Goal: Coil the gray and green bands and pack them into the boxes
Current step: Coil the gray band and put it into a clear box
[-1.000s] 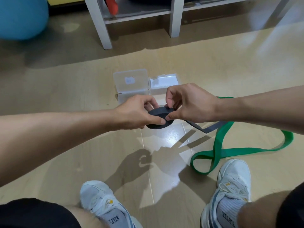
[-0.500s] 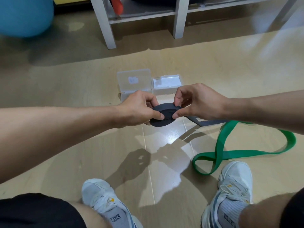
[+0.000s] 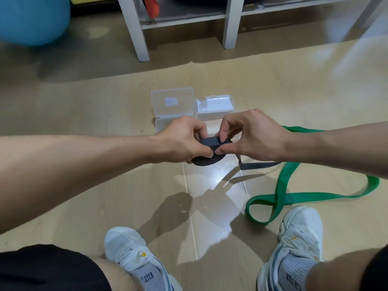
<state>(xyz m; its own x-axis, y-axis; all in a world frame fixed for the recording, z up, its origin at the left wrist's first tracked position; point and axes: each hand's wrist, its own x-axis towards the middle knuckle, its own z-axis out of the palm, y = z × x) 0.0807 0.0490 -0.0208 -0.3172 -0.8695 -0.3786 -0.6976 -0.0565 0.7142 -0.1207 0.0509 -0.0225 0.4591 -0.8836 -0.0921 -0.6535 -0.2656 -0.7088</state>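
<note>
While the green band (image 3: 281,185) sprawls in flat rubbery loops on the glossy floor (image 3: 105,196), two clear plastic boxes (image 3: 172,106) sit behind the hands; left hand (image 3: 184,141) and right hand (image 3: 249,137) both pinch the gray band (image 3: 207,156), a tight round coil with a loose tail.

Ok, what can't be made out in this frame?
Head view only:
- Box bases: behind both hands; contents unseen.
- Label on the left lid: too small to read.
- Gray band coil: partly covered by fingers; turns uncountable.
- Green band: far stretch hidden behind the right forearm.
</note>
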